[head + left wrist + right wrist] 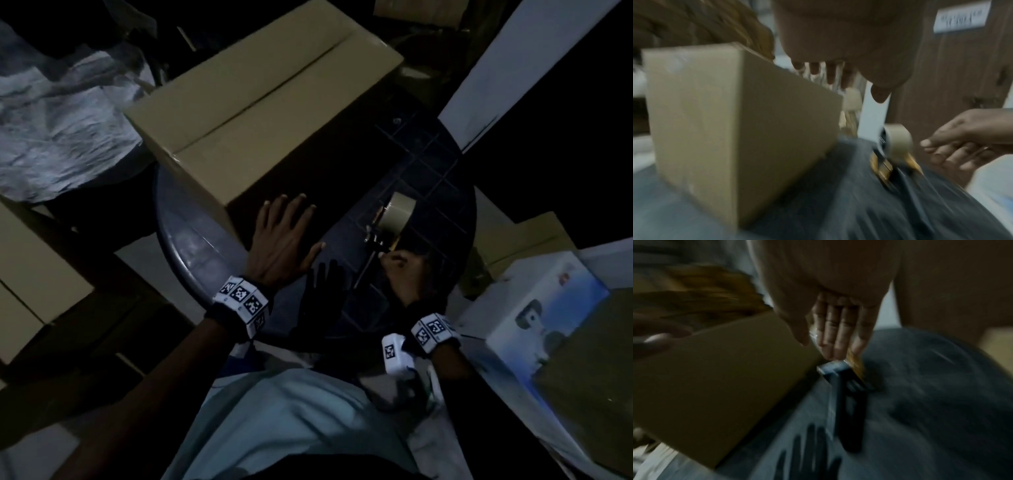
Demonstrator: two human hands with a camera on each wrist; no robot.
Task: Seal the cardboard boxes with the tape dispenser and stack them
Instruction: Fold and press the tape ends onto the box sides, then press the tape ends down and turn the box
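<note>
A closed cardboard box (pixel 260 102) with a bare centre seam stands on a round dark table (pixel 191 236). My left hand (pixel 284 240) lies flat with spread fingers against the box's near side. In the left wrist view the box (pixel 715 121) is left of my left hand (pixel 838 48). The tape dispenser (pixel 394 219) with a brown roll lies on the table right of the box. My right hand (pixel 406 270) is at its handle end. In the left wrist view the right hand (pixel 962 142) is loosely curled beside the dispenser (pixel 896 146), gripping nothing. Its fingers (pixel 834 334) point down over the dispenser (pixel 846 386).
More cardboard boxes (pixel 30 274) sit low at the left. Crumpled plastic sheeting (pixel 58 120) lies at the upper left. A white printed box (pixel 548 325) stands close at the right, with flat cardboard (pixel 520 240) behind it. A white panel (pixel 531 61) leans at the upper right.
</note>
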